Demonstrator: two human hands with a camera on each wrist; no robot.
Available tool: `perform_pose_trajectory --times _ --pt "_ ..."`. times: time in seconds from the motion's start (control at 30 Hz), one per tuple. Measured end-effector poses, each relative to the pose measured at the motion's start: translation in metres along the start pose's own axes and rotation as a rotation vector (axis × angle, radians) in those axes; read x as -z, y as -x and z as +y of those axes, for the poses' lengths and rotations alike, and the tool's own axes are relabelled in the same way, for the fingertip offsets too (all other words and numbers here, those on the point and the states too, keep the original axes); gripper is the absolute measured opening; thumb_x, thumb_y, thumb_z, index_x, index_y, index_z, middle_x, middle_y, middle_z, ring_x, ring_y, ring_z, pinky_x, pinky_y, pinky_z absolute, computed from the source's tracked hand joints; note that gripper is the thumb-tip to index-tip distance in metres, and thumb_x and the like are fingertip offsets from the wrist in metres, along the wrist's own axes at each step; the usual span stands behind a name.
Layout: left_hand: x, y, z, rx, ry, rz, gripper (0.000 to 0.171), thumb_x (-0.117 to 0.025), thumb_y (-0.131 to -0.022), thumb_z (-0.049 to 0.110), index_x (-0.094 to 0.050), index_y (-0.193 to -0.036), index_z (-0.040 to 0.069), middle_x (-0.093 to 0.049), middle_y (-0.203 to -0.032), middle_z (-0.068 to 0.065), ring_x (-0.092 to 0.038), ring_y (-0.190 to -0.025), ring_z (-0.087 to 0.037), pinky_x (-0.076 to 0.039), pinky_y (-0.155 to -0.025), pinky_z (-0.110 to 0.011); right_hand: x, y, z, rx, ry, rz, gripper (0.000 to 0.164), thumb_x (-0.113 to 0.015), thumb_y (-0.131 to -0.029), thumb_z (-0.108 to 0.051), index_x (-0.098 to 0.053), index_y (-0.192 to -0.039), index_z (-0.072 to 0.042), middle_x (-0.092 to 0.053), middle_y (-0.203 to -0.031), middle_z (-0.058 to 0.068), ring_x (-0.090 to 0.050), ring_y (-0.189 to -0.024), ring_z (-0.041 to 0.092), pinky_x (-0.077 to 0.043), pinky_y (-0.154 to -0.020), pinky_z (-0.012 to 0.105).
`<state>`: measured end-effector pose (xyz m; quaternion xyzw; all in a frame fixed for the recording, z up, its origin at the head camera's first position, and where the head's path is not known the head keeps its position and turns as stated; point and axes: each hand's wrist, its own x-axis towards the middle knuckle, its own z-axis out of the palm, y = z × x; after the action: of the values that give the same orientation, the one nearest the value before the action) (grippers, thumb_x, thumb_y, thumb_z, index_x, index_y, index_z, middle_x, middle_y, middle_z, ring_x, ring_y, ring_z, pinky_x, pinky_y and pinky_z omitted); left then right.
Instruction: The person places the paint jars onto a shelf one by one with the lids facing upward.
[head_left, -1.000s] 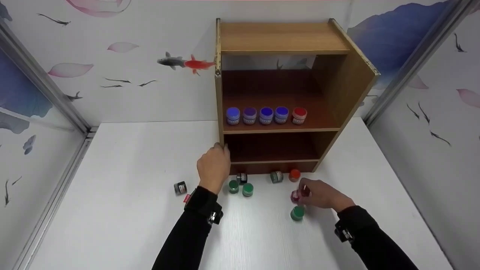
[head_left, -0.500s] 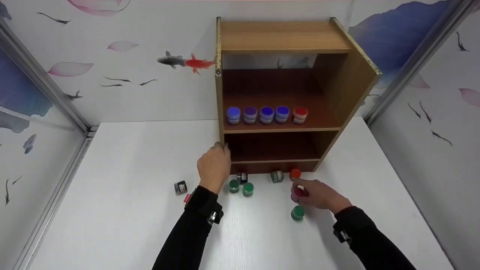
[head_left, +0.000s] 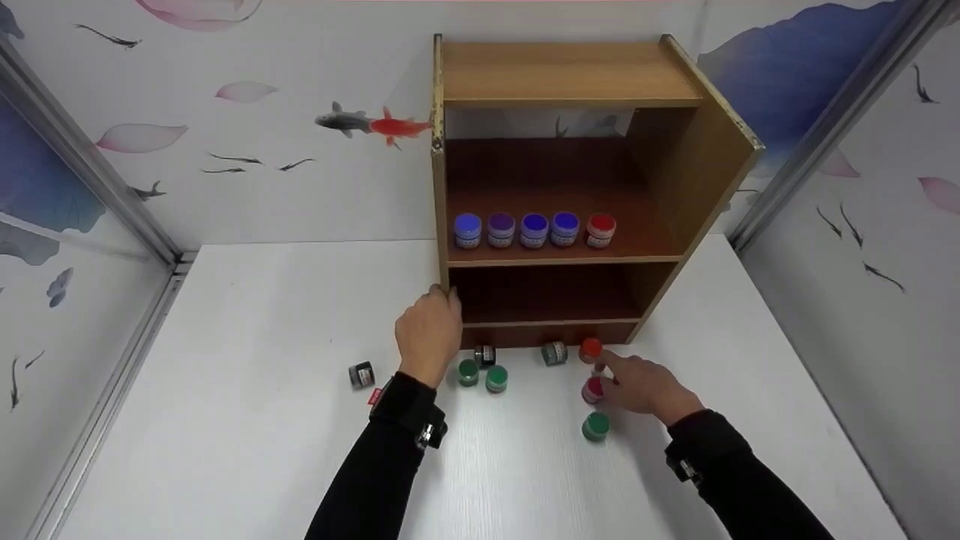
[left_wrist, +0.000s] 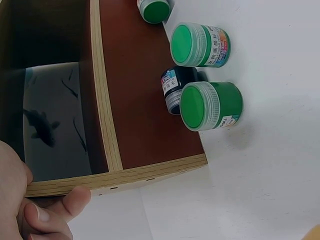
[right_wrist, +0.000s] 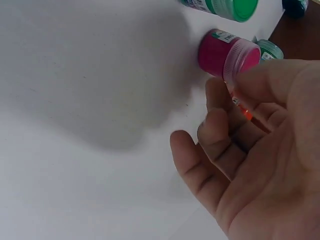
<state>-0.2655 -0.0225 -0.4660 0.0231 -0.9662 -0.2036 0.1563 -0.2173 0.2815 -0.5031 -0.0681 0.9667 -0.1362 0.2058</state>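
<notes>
My left hand grips the front edge of the left side panel of a wooden shelf unit. In the left wrist view, the panel's edge lies between the thumb side and the curled fingers. My right hand is just right of a pink paint jar that stands upright on the table. Its fingers are loosely bent; in the right wrist view the thumb and a fingertip are at the lid of the pink jar, without closing round it. A red-lidded jar stands behind it, a green jar in front.
Blue, purple and red paint jars stand in a row on the middle shelf. Before the unit are two green jars, a black jar on its side and a tipped grey-green jar. Another dark jar lies at left.
My right fingers have come off the pink jar and spread beside it, after turning it slightly upright. My left hand keeps its hold on the shelf unit.
</notes>
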Motion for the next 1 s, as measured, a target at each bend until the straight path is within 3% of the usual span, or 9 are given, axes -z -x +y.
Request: perform_pose_trajectory --times 0.13,0.3,0.43,0.67,0.9,1.0 --pt "0.000 0.000 0.000 0.002 0.000 -0.004 0.042 -0.043 -0.104 0.033 -0.067 -0.091 0.002 -0.069 -0.071 -0.012 -0.066 -0.057 -0.026 -0.051 -0.048 -0.039 -0.004 -0.002 -0.003 -0.021 0.017 0.042 0.034 -0.056 -0.096 -0.043 -0.062 -0.111 -0.013 -0.059 -0.078 0.002 -0.051 -0.071 0.018 -0.039 -0.058 0.032" --pt "0.000 0.000 0.001 0.014 0.015 -0.012 0.042 -0.042 -0.104 0.034 -0.067 -0.091 0.003 -0.070 -0.072 -0.013 -0.068 -0.060 -0.030 -0.052 -0.050 -0.042 -0.010 -0.004 -0.006 0.009 0.006 0.067 0.025 -0.061 -0.093 -0.037 -0.065 -0.097 -0.012 -0.056 -0.070 -0.001 -0.049 -0.064 0.015 -0.037 -0.054 0.030" --pt "0.000 0.000 0.001 0.012 0.019 -0.005 0.042 -0.041 -0.104 0.034 -0.066 -0.089 0.003 -0.069 -0.070 -0.011 -0.066 -0.057 -0.028 -0.050 -0.048 -0.040 -0.010 -0.005 -0.006 0.052 -0.001 0.064 0.022 -0.061 -0.093 -0.030 -0.064 -0.104 -0.011 -0.055 -0.070 -0.002 -0.048 -0.064 0.014 -0.037 -0.054 0.029" --pt "-0.001 0.002 0.001 -0.041 -0.011 0.068 0.040 -0.046 -0.103 0.031 -0.067 -0.085 0.002 -0.066 -0.063 -0.011 -0.063 -0.051 -0.024 -0.049 -0.044 -0.038 -0.003 0.000 -0.005 0.104 -0.007 0.011 0.040 -0.059 -0.094 -0.028 -0.059 -0.130 -0.012 -0.053 -0.071 -0.002 -0.048 -0.067 0.013 -0.037 -0.057 0.029" --pt "-0.001 0.001 0.000 -0.025 -0.015 0.047 0.040 -0.045 -0.103 0.032 -0.066 -0.086 0.002 -0.068 -0.067 -0.012 -0.066 -0.055 -0.028 -0.051 -0.047 -0.040 0.007 0.001 -0.003 0.155 -0.001 0.014 0.016 -0.061 -0.095 -0.029 -0.066 -0.103 -0.017 -0.060 -0.080 -0.003 -0.050 -0.073 0.014 -0.042 -0.063 0.030" --pt "-0.001 0.001 0.000 -0.021 -0.011 0.036 0.041 -0.044 -0.103 0.033 -0.066 -0.087 0.003 -0.067 -0.067 -0.012 -0.066 -0.055 -0.028 -0.050 -0.047 -0.040 0.011 0.001 -0.002 0.181 0.011 0.029 0.014 -0.061 -0.094 -0.026 -0.067 -0.103 -0.017 -0.060 -0.080 -0.004 -0.050 -0.074 0.013 -0.042 -0.064 0.030"
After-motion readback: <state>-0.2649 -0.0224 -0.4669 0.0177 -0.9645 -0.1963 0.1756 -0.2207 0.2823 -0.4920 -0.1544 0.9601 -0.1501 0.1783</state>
